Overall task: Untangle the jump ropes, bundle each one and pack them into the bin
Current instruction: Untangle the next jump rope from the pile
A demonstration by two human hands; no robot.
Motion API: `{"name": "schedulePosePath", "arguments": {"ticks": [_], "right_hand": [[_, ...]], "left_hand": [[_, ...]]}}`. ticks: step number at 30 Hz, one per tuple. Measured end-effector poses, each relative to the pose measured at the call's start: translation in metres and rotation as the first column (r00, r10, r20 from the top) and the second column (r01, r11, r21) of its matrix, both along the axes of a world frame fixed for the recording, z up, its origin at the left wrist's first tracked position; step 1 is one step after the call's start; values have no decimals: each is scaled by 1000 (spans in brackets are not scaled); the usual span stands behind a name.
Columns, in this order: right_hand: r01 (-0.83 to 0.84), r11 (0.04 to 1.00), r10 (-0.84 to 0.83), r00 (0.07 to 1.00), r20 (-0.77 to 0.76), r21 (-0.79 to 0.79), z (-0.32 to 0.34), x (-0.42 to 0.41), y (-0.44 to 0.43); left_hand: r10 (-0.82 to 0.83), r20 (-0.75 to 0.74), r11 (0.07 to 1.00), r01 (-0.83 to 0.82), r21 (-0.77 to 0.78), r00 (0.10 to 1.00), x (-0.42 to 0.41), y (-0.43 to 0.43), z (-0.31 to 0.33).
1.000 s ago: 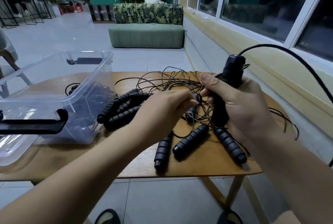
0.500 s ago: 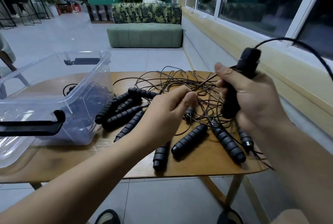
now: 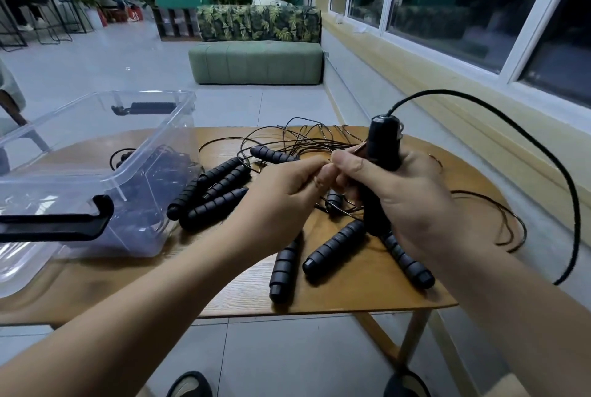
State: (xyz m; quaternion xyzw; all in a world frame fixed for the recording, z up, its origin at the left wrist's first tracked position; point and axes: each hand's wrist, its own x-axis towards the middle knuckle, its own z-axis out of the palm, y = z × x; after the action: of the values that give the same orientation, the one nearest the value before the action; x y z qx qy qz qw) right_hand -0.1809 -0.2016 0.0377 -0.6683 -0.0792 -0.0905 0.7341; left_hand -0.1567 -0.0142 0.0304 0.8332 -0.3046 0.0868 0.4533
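Black and upright, the handle (image 3: 382,144) sits in the right hand (image 3: 403,201), whose fingers wrap its lower half while the thumb reaches across the front. From the handle's cap a thick cord (image 3: 543,153) arcs up, swings out past the wrist and drops beside the forearm.

Touching that thumb, the left hand (image 3: 281,201) has its fingertips drawn together. It appears to pinch a thin coppery strand (image 3: 358,149) running up beside the handle, though the knuckles partly hide the contact.

Just beyond the two hands lies the tangle (image 3: 303,140) of thin cords, and directly beneath them several loose handles (image 3: 334,246) fan out on the wooden table (image 3: 367,294). Past the left hand's knuckles is a cluster of handles (image 3: 214,192), and further that way the clear bin (image 3: 96,99), with dark rope already inside.

The untangling step looks to be in hand: one rope is singled out but not yet free of the rest. Next, the pinched strand probably needs following to where it crosses the others, and easing out while the right hand keeps the handle lifted. A hard pull would likely drag the whole tangle tighter.
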Motion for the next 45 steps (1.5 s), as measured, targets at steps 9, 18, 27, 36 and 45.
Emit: {"name": "schedulePosePath", "arguments": {"ticks": [9, 18, 27, 36, 45], "right_hand": [[265, 949, -263, 964, -37, 168, 26, 8, -33], [19, 1000, -19, 1000, 16, 4, 4, 3, -5], [182, 978, -187, 981, 45, 97, 21, 4, -19], [165, 973, -168, 986, 4, 163, 22, 10, -32], [55, 998, -55, 998, 21, -4, -2, 5, 0]], "left_hand": [[87, -26, 992, -84, 94, 996, 1, 11, 1], [97, 67, 984, -106, 142, 993, 2, 12, 7], [94, 133, 981, -115, 155, 987, 14, 23, 5], [165, 187, 969, -194, 151, 968, 24, 28, 5], [78, 198, 980, -111, 164, 977, 12, 16, 4]]}}
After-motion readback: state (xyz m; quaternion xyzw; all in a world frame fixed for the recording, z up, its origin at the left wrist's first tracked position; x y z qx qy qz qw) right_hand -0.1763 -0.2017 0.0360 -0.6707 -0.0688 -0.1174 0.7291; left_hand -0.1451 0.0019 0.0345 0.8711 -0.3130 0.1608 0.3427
